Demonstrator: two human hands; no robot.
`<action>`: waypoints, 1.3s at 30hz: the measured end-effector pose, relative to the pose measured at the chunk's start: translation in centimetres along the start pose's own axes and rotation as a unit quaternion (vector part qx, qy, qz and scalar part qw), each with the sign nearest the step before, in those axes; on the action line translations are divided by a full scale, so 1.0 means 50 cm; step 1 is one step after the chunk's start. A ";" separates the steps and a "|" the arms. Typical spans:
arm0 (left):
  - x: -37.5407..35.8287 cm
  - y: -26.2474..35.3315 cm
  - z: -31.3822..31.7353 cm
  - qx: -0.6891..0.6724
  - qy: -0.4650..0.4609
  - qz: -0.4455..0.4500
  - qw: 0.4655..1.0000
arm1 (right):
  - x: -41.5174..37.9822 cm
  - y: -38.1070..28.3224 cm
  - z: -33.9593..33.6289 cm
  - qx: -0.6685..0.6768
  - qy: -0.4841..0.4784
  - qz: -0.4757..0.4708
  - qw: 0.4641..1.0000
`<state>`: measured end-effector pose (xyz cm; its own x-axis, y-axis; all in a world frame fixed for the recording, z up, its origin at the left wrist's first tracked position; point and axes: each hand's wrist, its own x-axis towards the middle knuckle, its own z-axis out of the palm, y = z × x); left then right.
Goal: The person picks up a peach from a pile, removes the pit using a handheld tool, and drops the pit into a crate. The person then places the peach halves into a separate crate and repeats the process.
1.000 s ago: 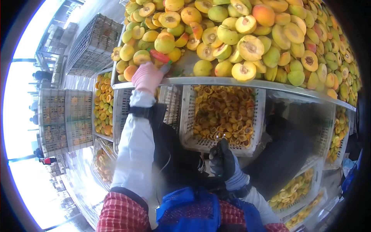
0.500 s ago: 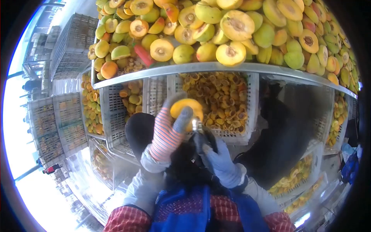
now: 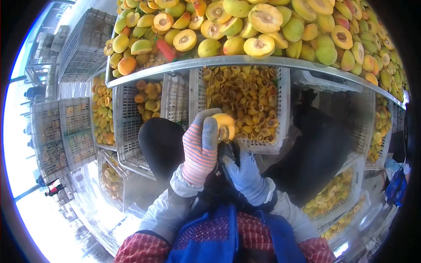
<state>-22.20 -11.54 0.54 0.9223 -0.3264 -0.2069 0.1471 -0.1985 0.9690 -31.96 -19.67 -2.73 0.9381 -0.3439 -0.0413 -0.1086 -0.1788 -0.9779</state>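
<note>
A yellow-orange fruit half point(image 3: 225, 125) is gripped between the fingers and thumb of my left hand point(image 3: 201, 149), which wears a striped glove. My right hand point(image 3: 247, 175), in a blue-grey glove, is wrapped round a dark-handled tool point(image 3: 228, 157). The tool's metal tip meets the lower side of the fruit, partly hidden by the fruit and fingers. Just beyond my hands, a white crate point(image 3: 284, 109) holds many small brown-yellow fruit pieces.
A metal-edged table point(image 3: 193, 64) heaped with halved fruits spans the top, with a red object point(image 3: 165, 50) among them. Crates of fruit stand left point(image 3: 125, 131) and right point(image 3: 357, 175). Stacked grey crates point(image 3: 85, 46) rise at far left. My knees flank the hands.
My left hand has turned the fruit and moved slightly right, closer to my right hand. The tool's tip is now against the fruit's lower side. The whole view has shifted a little.
</note>
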 end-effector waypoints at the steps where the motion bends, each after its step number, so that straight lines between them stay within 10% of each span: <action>1: -0.002 0.000 -0.002 0.006 -0.009 -0.006 1.000 | -0.005 0.003 0.001 -0.005 -0.003 0.002 1.000; 8: 0.003 0.008 -0.019 0.116 -0.087 0.000 0.989 | -0.038 0.034 0.007 0.138 -0.036 0.034 0.989; 12: 0.011 0.005 -0.024 0.214 -0.114 0.053 0.969 | -0.055 0.032 0.017 0.412 -0.055 0.236 0.878; 19: 0.026 -0.019 -0.037 0.289 -0.181 0.064 0.938 | -0.073 0.065 0.030 0.437 -0.046 0.284 0.852; 23: 0.001 -0.038 -0.027 0.258 -0.105 0.085 0.957 | -0.048 0.023 -0.007 0.582 -0.151 0.326 0.729; 26: -0.002 -0.034 -0.027 0.208 -0.107 0.061 0.970 | -0.048 0.013 -0.007 0.529 -0.160 0.299 0.778; 32: -0.003 -0.041 -0.042 0.139 -0.152 0.046 0.978 | -0.029 0.016 -0.012 0.742 -0.300 0.381 0.463; 33: -0.012 -0.051 -0.037 -0.010 -0.151 -0.063 0.986 | -0.030 0.019 -0.005 0.774 -0.305 0.390 0.396; 37: -0.036 -0.088 -0.020 -0.298 -0.064 -0.205 0.930 | -0.020 0.011 -0.004 0.787 -0.339 0.302 0.417; 39: -0.055 -0.111 -0.058 -0.138 0.037 -0.063 0.988 | -0.015 0.024 -0.002 0.792 -0.321 0.296 0.428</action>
<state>-24.51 -6.84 -3.86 0.9126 -0.2457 -0.3268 0.3439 0.0291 0.9385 -32.80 -19.73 -3.84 0.8530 0.5170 0.0720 -0.5069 0.7875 0.3505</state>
